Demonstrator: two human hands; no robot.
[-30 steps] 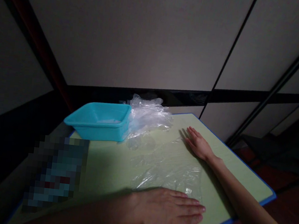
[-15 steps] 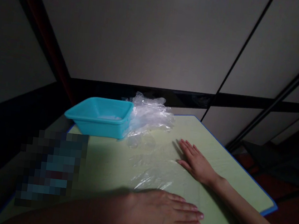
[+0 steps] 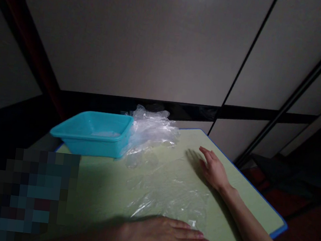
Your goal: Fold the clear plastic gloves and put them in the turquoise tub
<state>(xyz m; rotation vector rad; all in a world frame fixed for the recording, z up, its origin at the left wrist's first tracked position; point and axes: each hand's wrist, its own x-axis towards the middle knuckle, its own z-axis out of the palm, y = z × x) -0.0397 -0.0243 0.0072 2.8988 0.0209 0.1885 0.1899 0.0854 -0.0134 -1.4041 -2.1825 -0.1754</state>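
Note:
A thin, clear, wrinkled plastic piece (image 3: 169,195) lies spread on the pale green tabletop; whether it is a bag or a glove I cannot tell. My left hand (image 3: 164,239) rests flat at its near edge, palm down, fingers stretched to the right. Beyond the plastic's right side, my right hand (image 3: 214,169) hovers a little above the table, fingers extended and casting a shadow. Neither hand grips anything. A crumpled heap of similar clear plastic (image 3: 154,127) sits at the back of the table.
Beside the heap stands a turquoise plastic basin (image 3: 91,143) with something whitish inside. A blurred-out dark item (image 3: 30,194) is at the left edge. The table (image 3: 187,139) has a blue rim, and pale cabinet panels (image 3: 145,49) rise behind it.
My right hand has lifted off the tabletop, uncovering more of the clear plastic's right side. My left hand stays flat near the front. The view has shifted slightly.

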